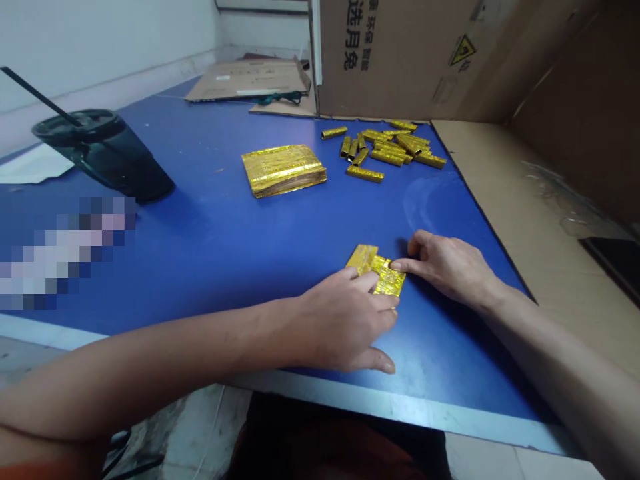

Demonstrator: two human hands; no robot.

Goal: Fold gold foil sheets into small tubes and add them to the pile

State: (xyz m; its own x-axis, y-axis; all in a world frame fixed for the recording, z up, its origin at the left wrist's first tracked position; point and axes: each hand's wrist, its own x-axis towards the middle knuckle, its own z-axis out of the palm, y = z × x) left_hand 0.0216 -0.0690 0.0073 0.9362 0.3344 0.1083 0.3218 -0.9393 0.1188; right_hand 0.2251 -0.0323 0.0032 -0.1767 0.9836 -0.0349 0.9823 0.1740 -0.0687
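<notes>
A sheet of gold foil paper [389, 279], partly folded, lies on the blue table between my hands. My left hand [347, 323] rests over its left and near side, fingers stretched out and thumb apart, hiding part of the sheet. At the paper's right edge is my right hand [447, 267]; its thumb presses on the foil and its other fingers are curled. A flat stack of gold foil paper [283, 170] sits farther back. Several small folded gold foil strips [390, 147] lie in a loose pile at the back right.
A dark tumbler with a straw [113, 157] stands at the left on the blue table [210, 247]. A large cardboard box [400, 60] rises behind the pile, and flat cardboard [250, 77] lies at the back. More cardboard [493, 180] borders the table's right side.
</notes>
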